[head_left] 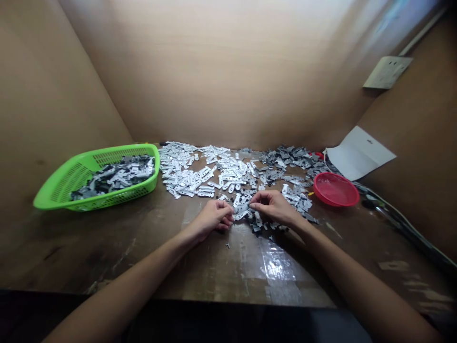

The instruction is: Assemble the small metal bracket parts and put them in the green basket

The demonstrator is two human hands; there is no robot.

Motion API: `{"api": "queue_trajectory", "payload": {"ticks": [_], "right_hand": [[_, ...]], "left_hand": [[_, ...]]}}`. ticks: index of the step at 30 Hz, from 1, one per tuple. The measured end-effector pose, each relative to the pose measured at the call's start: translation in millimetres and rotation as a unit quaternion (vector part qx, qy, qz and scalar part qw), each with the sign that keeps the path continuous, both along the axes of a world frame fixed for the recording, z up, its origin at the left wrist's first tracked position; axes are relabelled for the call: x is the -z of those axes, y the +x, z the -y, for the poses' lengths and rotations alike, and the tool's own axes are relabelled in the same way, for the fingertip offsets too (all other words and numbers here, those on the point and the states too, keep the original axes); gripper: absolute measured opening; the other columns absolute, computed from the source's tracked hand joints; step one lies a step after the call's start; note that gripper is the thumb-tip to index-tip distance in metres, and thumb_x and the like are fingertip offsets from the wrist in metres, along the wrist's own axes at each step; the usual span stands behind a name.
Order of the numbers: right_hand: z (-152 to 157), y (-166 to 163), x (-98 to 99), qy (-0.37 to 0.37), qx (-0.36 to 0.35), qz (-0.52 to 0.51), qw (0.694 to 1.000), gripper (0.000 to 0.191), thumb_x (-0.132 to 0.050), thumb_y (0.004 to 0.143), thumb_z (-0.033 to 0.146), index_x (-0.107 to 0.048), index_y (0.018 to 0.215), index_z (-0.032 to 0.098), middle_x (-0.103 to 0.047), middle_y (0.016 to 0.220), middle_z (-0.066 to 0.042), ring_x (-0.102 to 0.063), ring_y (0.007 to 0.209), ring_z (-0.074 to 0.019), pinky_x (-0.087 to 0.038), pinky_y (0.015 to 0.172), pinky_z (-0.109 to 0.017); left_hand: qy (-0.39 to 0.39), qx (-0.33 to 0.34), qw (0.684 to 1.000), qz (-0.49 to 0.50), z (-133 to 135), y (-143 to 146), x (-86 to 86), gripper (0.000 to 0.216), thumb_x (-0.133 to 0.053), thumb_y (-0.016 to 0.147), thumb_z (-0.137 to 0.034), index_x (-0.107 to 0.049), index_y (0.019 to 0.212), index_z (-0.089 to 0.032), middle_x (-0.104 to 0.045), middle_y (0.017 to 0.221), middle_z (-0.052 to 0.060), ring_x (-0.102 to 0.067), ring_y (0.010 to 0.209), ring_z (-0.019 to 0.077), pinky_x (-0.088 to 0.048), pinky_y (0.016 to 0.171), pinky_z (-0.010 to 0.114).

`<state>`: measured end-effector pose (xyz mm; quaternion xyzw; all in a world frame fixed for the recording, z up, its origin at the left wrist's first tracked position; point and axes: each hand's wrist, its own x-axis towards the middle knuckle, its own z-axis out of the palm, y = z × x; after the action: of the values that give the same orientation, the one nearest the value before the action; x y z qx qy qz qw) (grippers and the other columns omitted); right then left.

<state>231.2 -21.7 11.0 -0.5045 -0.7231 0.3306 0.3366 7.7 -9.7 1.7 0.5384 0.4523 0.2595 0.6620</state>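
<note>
My left hand [213, 216] and my right hand [273, 206] meet at the middle of the brown table [143, 247], fingers curled. Both pinch a small flat grey-and-white metal piece [242, 210] held between them, one hand at each end. Just behind the hands lies a wide heap of white metal pieces [200, 174], and to its right a heap of darker grey pieces [289, 162]. A few dark pieces [257, 221] lie right under my right hand.
A green plastic basket [64, 183] with assembled grey and white pieces stands at the left. A shallow red dish [335, 189] sits at the right, with a white sheet [359, 151] and cables [403, 221] behind it. Brown walls close the booth; a socket [387, 72] hangs at the upper right.
</note>
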Motion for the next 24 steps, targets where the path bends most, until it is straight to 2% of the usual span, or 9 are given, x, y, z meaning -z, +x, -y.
{"api": "queue_trajectory", "payload": {"ticks": [2, 5, 8, 11, 15, 24], "right_hand": [[2, -1, 0.1, 0.013, -0.003, 0.023, 1.0, 0.018, -0.06, 0.077, 0.032, -0.065, 0.08, 0.016, -0.062, 0.069, 0.0, -0.053, 0.06, -0.0117, -0.039, 0.055, -0.023], [4, -2, -1.6, 0.076, -0.02, 0.062, 0.995, 0.011, -0.06, 0.078, 0.026, -0.065, 0.079, 0.017, -0.064, 0.075, -0.001, -0.056, 0.067, -0.0128, -0.041, 0.061, -0.024], [6, -4, -3.1, 0.139, -0.048, 0.112, 0.983, 0.006, -0.059, 0.079, 0.022, -0.064, 0.08, 0.018, -0.063, 0.08, -0.002, -0.057, 0.072, -0.0133, -0.041, 0.066, -0.024], [8, -5, -3.1, 0.17, -0.051, 0.175, 0.968, 0.006, -0.057, 0.081, 0.022, -0.063, 0.082, 0.019, -0.062, 0.083, -0.003, -0.056, 0.071, -0.0129, -0.04, 0.064, -0.023], [11, -7, -2.7, 0.194, -0.039, 0.227, 0.954, 0.008, -0.054, 0.083, 0.023, -0.062, 0.085, 0.02, -0.061, 0.085, -0.003, -0.056, 0.071, -0.0131, -0.038, 0.063, -0.023], [14, -8, -4.3, 0.201, -0.034, 0.262, 0.943, 0.008, -0.054, 0.083, 0.023, -0.061, 0.085, 0.022, -0.06, 0.085, -0.002, -0.056, 0.071, -0.0125, -0.035, 0.062, -0.022]], "left_hand": [[0.004, -0.006, 1.0, -0.002, 0, 0, 0.9, 0.025, -0.063, 0.07, -0.036, -0.056, 0.076, -0.012, -0.06, 0.068, 0.005, -0.055, 0.054, 0.009, -0.045, 0.05, 0.02], [0.005, -0.011, 1.0, -0.004, 0, 0, 2.5, 0.025, -0.063, 0.07, -0.035, -0.055, 0.075, -0.013, -0.061, 0.068, 0.004, -0.055, 0.054, 0.0091, -0.045, 0.05, 0.02], [0.005, -0.01, 1.0, -0.009, -1, -1, 4.6, 0.024, -0.063, 0.07, -0.035, -0.056, 0.075, -0.013, -0.061, 0.069, 0.005, -0.056, 0.054, 0.0094, -0.045, 0.049, 0.02], [0.008, -0.011, 1.0, -0.016, -2, 0, 6.8, 0.024, -0.063, 0.07, -0.035, -0.056, 0.075, -0.013, -0.062, 0.069, 0.005, -0.056, 0.055, 0.0098, -0.045, 0.049, 0.02], [0.008, -0.01, 1.0, -0.017, -3, 0, 8.5, 0.021, -0.062, 0.069, -0.033, -0.055, 0.074, -0.013, -0.062, 0.068, 0.005, -0.056, 0.054, 0.0096, -0.046, 0.05, 0.02], [-0.004, -0.017, 1.0, -0.01, -4, 0, 9.3, 0.022, -0.062, 0.07, -0.033, -0.056, 0.074, -0.013, -0.062, 0.069, 0.005, -0.056, 0.053, 0.0089, -0.047, 0.051, 0.021]]}}
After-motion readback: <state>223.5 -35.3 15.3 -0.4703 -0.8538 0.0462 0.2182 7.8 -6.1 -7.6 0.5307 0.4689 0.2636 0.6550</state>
